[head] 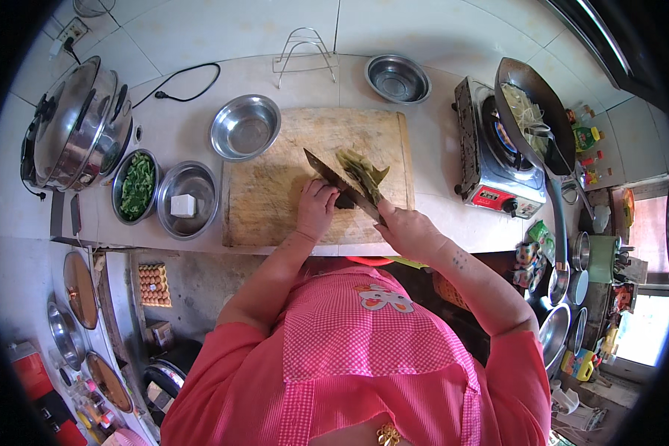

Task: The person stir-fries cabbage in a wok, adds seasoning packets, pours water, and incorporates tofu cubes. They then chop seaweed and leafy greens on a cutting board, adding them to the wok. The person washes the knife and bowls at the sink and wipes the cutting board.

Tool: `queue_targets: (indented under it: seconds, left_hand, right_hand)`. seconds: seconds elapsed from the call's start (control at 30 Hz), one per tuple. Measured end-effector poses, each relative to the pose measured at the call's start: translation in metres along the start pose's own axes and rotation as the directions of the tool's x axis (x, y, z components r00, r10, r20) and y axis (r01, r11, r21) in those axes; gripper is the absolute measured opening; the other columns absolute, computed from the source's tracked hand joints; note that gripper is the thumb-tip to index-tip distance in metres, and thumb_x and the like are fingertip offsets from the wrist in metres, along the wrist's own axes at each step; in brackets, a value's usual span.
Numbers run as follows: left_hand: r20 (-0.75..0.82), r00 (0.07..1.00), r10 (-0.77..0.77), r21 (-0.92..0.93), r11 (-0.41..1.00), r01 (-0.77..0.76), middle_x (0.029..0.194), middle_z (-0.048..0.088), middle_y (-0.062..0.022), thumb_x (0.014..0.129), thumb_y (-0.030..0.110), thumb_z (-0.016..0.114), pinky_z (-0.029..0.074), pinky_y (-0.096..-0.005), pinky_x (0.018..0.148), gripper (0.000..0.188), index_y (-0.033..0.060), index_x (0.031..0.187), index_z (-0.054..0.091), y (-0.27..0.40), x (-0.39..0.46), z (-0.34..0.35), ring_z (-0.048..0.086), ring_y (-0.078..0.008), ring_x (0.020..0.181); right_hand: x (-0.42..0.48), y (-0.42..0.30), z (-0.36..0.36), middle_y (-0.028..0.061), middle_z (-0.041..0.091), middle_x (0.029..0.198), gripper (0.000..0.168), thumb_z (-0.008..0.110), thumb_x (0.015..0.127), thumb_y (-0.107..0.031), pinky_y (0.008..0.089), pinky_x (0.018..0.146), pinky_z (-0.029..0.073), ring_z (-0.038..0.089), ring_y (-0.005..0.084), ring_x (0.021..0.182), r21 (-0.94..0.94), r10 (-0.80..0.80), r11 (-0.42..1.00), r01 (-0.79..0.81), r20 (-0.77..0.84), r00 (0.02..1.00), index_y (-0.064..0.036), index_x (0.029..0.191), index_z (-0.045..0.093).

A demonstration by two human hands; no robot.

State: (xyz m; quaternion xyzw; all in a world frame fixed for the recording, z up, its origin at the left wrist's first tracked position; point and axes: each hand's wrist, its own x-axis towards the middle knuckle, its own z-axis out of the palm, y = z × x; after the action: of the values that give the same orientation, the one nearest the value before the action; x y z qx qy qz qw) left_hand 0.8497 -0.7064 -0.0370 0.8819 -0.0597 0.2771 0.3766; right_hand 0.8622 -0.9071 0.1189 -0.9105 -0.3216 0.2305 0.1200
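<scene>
My right hand [410,228] grips the handle of a kitchen knife [334,177], its broad blade slanting up and left over a wooden cutting board [267,195]. Beyond the blade lies a heap of limp olive-green leafy vegetable [362,167], which looks pickled. On the near side of the blade, my left hand [315,206] rests on the board with its fingers bent against the knife. A small dark piece [344,202] shows between that hand and the blade; whether the fingers grip it is hidden.
A steel bowl [245,127] overlaps the board's far left corner. To the left stand bowls of chopped greens [137,187] and a white block [183,206]. On the right, a wok [563,122] of pale strips sits over a lit gas stove [499,178]. Another steel bowl [397,80] stands behind.
</scene>
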Motion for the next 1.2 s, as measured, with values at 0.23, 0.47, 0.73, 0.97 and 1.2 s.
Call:
queue_targets:
  seconds: [0.23, 0.47, 0.73, 0.97, 1.2]
  left_hand:
    - [0.04, 0.999, 0.021, 0.023, 1.0, -0.021, 0.09, 0.06, -0.0131, 0.074, 0.004, 0.066, 0.046, -0.0402, 0.076, 0.01, 0.0024, 0.084, 0.063, 0.007, 0.003, -0.011, 0.056, -0.0329, 0.086]
    - [-0.021, 0.999, 0.032, -0.076, 0.997, -0.033, 0.09, 0.06, -0.0136, 0.075, 0.005, 0.067, 0.047, -0.0401, 0.076, 0.01, 0.0015, 0.083, 0.063, -0.001, 0.0, -0.013, 0.057, -0.0327, 0.086]
    - [0.024, 0.997, -0.067, -0.017, 0.998, 0.068, 0.087, 0.06, -0.0127, 0.073, 0.002, 0.065, 0.046, -0.0397, 0.076, 0.008, 0.0041, 0.081, 0.064, -0.004, -0.004, -0.008, 0.056, -0.0315, 0.083]
    - [-0.005, 1.0, -0.01, -0.056, 0.998, 0.01, 0.088, 0.061, -0.0136, 0.073, 0.004, 0.068, 0.048, -0.0386, 0.073, 0.009, 0.0026, 0.082, 0.065, 0.004, 0.004, -0.018, 0.058, -0.0318, 0.082]
    - [-0.014, 1.0, 0.017, -0.098, 0.995, -0.018, 0.088, 0.061, -0.0128, 0.072, 0.003, 0.068, 0.048, -0.0384, 0.074, 0.01, 0.0027, 0.082, 0.065, -0.004, -0.001, -0.024, 0.058, -0.0314, 0.084]
  right_hand:
    - [0.044, -0.007, 0.057, 0.0173, 0.062, 0.077, 0.017, 0.051, 0.085, -0.013, 0.0423, 0.054, 0.052, 0.065, 0.0333, 0.068, -0.205, -0.041, 0.979, 0.0, -0.198, 0.979, -0.004, 0.095, 0.04]
    - [0.019, 0.007, 0.01, 0.0206, 0.061, 0.072, 0.026, 0.054, 0.089, -0.023, 0.0487, 0.059, 0.047, 0.061, 0.0397, 0.069, 0.077, -0.082, 0.992, 0.098, -0.183, 0.98, -0.003, 0.095, 0.039]
    - [0.022, -0.001, 0.042, 0.0195, 0.06, 0.073, 0.027, 0.054, 0.088, -0.024, 0.0455, 0.056, 0.051, 0.062, 0.0373, 0.064, -0.144, -0.047, 0.989, 0.03, -0.113, 0.992, -0.005, 0.097, 0.038]
    - [0.044, 0.01, 0.054, 0.0187, 0.06, 0.075, 0.025, 0.054, 0.089, -0.025, 0.0471, 0.059, 0.048, 0.061, 0.0389, 0.068, 0.062, -0.06, 0.995, 0.08, -0.277, 0.959, -0.006, 0.096, 0.039]
    - [0.004, 0.001, 0.017, 0.0203, 0.061, 0.076, 0.025, 0.052, 0.09, -0.023, 0.048, 0.061, 0.049, 0.06, 0.0404, 0.068, 0.036, -0.082, 0.996, 0.087, -0.119, 0.989, -0.004, 0.098, 0.038]
